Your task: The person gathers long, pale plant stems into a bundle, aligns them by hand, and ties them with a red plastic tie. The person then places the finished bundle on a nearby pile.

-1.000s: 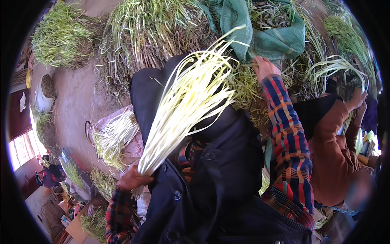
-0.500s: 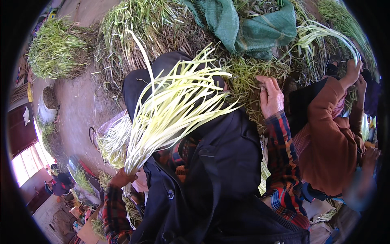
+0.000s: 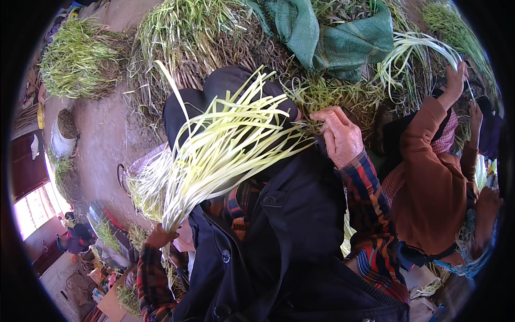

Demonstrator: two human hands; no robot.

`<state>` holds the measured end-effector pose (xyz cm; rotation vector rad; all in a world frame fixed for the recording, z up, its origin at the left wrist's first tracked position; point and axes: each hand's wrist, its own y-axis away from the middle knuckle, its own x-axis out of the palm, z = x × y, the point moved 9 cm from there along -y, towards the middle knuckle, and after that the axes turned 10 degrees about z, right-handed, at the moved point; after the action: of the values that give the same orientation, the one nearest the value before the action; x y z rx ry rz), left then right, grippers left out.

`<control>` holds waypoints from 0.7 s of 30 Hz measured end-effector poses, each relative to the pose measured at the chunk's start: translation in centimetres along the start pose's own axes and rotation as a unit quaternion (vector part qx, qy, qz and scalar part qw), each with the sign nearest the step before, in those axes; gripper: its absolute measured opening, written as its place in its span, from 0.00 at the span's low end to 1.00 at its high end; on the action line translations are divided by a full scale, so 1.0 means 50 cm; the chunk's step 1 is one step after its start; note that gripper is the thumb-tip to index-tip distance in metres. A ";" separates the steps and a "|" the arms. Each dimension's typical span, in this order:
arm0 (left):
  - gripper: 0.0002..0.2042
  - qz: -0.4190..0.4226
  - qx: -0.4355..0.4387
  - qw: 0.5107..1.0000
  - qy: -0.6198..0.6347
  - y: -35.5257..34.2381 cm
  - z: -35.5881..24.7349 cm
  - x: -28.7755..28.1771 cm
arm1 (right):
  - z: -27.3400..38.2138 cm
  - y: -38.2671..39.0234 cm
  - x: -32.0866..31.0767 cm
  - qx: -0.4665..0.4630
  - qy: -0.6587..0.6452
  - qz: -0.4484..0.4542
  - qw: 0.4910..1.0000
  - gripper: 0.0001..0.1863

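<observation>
My left hand (image 3: 161, 236) is closed around the white lower ends of a large bunch of blanched garlic chives (image 3: 220, 147). Their long, flat, pale yellow leaves fan out up and right across my dark-trousered knees. My right hand (image 3: 340, 137) hovers just right of the leaf tips, fingers loosely bent and thumb apart, with nothing visible in it. Beside my left leg, more pale chives (image 3: 147, 185) lie on a light cloth. Beyond my right hand, loose greenish-yellow leaves (image 3: 322, 94) cover the ground.
A heap of untrimmed greens (image 3: 188, 37) lies ahead of my knees, near a green woven sack (image 3: 348, 48). Another pile of greens (image 3: 80, 59) sits at far left, above a white bucket (image 3: 61, 142). Close on my right, a person in a brown top (image 3: 434, 188) holds up pale stalks (image 3: 424, 43).
My right hand has moved left and slightly down toward the leaf tips. The bunch in my left hand has shifted slightly left. The neighbouring person's raised hand has moved left and up.
</observation>
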<state>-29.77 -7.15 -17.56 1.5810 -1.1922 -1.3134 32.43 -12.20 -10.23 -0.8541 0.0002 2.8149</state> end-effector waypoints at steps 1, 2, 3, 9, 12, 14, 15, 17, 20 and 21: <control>0.17 -0.001 0.020 1.000 -0.017 -0.002 -0.005 -0.001 | -0.001 0.002 -0.002 0.003 0.016 -0.004 1.000 0.18; 0.17 -0.008 0.011 0.999 -0.029 -0.004 -0.001 -0.004 | -0.002 0.003 -0.004 0.006 0.032 -0.008 0.999 0.17; 0.17 -0.016 0.002 0.999 -0.045 -0.003 0.004 -0.008 | -0.003 0.004 -0.006 0.008 0.048 -0.012 0.999 0.16; 0.18 0.001 -0.009 1.000 -0.014 0.000 0.004 -0.011 | -0.004 -0.002 0.049 -0.025 0.057 0.046 0.997 0.18; 0.18 -0.017 0.013 0.997 -0.076 0.011 -0.030 -0.015 | -0.053 -0.014 0.109 0.042 0.127 0.113 0.985 0.14; 0.18 -0.024 -0.012 0.996 -0.085 0.017 -0.034 -0.017 | -0.095 -0.027 0.135 0.067 0.189 0.140 0.970 0.11; 0.18 -0.020 -0.044 0.997 -0.064 0.020 -0.024 -0.015 | -0.127 -0.036 0.142 0.097 0.229 0.160 0.955 0.10; 0.19 -0.006 -0.061 0.998 -0.031 0.019 -0.012 -0.008 | -0.193 -0.037 0.131 0.170 0.241 0.179 0.939 0.12; 0.25 0.006 -0.068 0.996 -0.051 0.011 0.020 0.004 | -0.225 -0.036 0.085 0.217 0.234 0.136 0.938 0.10; 0.28 0.009 -0.097 0.990 -0.101 0.009 0.040 0.008 | -0.215 -0.039 0.067 0.210 0.216 0.112 0.947 0.10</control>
<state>-31.82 -7.61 -17.64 1.3210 -1.1575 -1.5558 35.99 -10.27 -20.93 -1.3970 0.7731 2.5923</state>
